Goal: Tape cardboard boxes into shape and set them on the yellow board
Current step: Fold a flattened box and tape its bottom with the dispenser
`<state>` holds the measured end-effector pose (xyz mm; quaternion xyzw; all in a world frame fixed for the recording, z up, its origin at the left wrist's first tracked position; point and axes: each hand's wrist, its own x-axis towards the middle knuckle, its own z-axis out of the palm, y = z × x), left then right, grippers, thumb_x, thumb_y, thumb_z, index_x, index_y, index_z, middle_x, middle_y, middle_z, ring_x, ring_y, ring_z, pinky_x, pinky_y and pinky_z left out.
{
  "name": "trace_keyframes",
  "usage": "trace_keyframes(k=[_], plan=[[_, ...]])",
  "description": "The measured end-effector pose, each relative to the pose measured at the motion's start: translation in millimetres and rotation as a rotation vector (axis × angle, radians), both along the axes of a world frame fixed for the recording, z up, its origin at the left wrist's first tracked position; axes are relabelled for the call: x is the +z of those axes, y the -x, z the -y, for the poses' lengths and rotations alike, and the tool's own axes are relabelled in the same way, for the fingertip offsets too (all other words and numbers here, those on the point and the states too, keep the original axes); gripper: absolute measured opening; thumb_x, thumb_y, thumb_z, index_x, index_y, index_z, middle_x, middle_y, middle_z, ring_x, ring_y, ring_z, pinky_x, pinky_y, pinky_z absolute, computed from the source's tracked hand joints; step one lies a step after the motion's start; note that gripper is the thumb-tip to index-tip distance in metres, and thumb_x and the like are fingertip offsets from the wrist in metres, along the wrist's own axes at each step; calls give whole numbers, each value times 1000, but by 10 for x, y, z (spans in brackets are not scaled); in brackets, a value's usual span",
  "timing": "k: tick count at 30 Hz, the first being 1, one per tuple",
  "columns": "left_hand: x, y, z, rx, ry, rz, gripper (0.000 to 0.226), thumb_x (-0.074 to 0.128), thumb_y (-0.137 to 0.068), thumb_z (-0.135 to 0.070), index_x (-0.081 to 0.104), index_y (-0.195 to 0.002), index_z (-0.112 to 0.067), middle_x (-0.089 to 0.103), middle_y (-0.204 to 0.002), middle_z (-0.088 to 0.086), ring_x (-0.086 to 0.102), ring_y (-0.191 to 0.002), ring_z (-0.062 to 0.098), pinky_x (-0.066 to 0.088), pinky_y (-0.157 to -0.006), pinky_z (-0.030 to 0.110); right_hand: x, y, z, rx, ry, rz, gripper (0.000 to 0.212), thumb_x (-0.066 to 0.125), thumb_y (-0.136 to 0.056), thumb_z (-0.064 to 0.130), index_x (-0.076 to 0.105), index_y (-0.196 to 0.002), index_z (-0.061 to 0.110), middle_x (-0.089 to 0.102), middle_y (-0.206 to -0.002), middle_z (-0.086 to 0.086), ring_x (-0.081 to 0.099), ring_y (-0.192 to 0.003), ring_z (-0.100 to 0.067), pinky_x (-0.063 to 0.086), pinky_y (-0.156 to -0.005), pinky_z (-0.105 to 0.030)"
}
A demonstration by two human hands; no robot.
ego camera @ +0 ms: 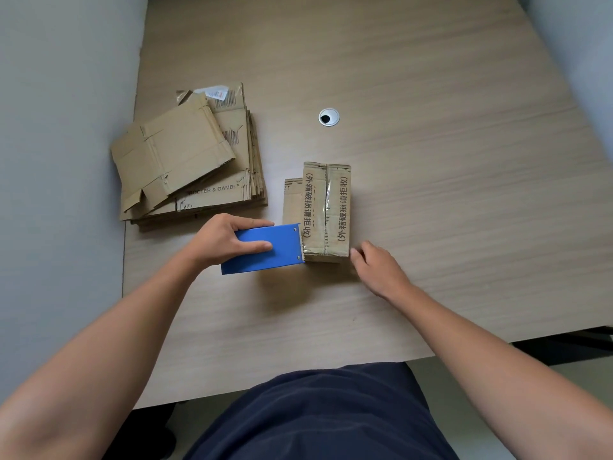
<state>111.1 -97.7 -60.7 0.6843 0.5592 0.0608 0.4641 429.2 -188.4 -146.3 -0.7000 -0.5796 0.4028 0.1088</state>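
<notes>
A small cardboard box (326, 210) with black printed characters stands on the wooden table (431, 161), clear tape along its top seam. My left hand (229, 239) grips a blue tape dispenser (265, 249), whose toothed front edge sits against the box's near left corner. My right hand (378, 267) is at the box's near right corner with its fingertips at the box edge. No yellow board is in view.
A stack of flattened cardboard boxes (189, 161) lies at the table's left side, next to the grey wall. A round cable grommet (329, 117) sits in the tabletop behind the box. The table's near edge is close to my body.
</notes>
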Motion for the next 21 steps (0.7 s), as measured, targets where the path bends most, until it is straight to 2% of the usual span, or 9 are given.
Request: trace_keyframes(k=[2, 4, 6, 8, 10, 12, 14, 19, 21], plan=[[-24, 21, -5, 5, 0, 0, 53, 77, -62, -69, 76, -110, -48, 73, -96, -28, 68, -86, -1, 51, -76, 20, -24, -33, -24, -2, -42, 28, 26, 54, -100, 33, 59, -102, 8, 65, -101, -10, 59, -95, -28, 48, -82, -39], [-53, 46, -8, 1, -2, -4, 45, 83, -69, -60, 76, -112, -45, 73, -96, -29, 68, -87, -2, 50, -75, 19, -4, -56, -29, -105, -227, 15, 22, 58, -96, 20, 57, -112, 4, 62, -107, -13, 57, -104, -32, 46, -91, -40], [-80, 87, -16, 5, -3, -2, 38, 87, -77, -46, 77, -114, -42, 73, -96, -31, 68, -86, -3, 49, -75, 19, 76, -15, -57, -146, -438, 33, 34, 56, -91, 13, 55, -122, 0, 59, -118, -17, 53, -115, -35, 43, -102, -43], [-96, 121, -22, 6, -2, 2, 40, 88, -77, -45, 77, -115, -40, 72, -97, -31, 67, -86, -5, 48, -75, 17, 137, 84, -128, -12, -575, 40, 47, 53, -91, 18, 51, -134, -2, 54, -135, -20, 44, -132, -36, 34, -115, -45], [-98, 142, -25, -2, -3, 6, 44, 85, -74, -51, 77, -115, -40, 73, -99, -30, 68, -87, -5, 48, -76, 17, 116, 205, -206, 210, -626, 77, 58, 48, -97, 29, 42, -147, 1, 43, -153, -16, 29, -148, -33, 21, -124, -43], [-90, 167, -30, -5, -3, 5, 46, 84, -72, -55, 77, -115, -41, 73, -99, -28, 68, -88, -3, 48, -75, 16, 29, 314, -245, 399, -629, 165, 64, 41, -102, 41, 33, -155, 7, 32, -163, -12, 19, -154, -30, 16, -126, -45], [-85, 194, -40, -2, -1, 1, 43, 86, -75, -51, 77, -115, -41, 74, -99, -28, 68, -87, -2, 49, -75, 18, -55, 392, -253, 522, -625, 271, 65, 35, -104, 47, 30, -157, 11, 29, -164, -9, 19, -154, -28, 18, -125, -46], [-77, 253, -47, -8, 10, -3, 56, 77, -62, -69, 75, -113, -47, 74, -103, -26, 69, -92, 1, 55, -82, 26, -134, 458, -259, 566, -577, 423, 63, 25, -104, 52, 30, -159, 21, 28, -165, -7, 21, -154, -28, 15, -123, -48], [-71, 282, -53, -7, 9, 5, 57, 76, -61, -70, 75, -114, -47, 74, -103, -26, 70, -93, 3, 56, -85, 30, -153, 449, -297, 588, -602, 475, 62, 26, -105, 55, 34, -157, 22, 32, -163, -9, 26, -152, -30, 21, -122, -51]])
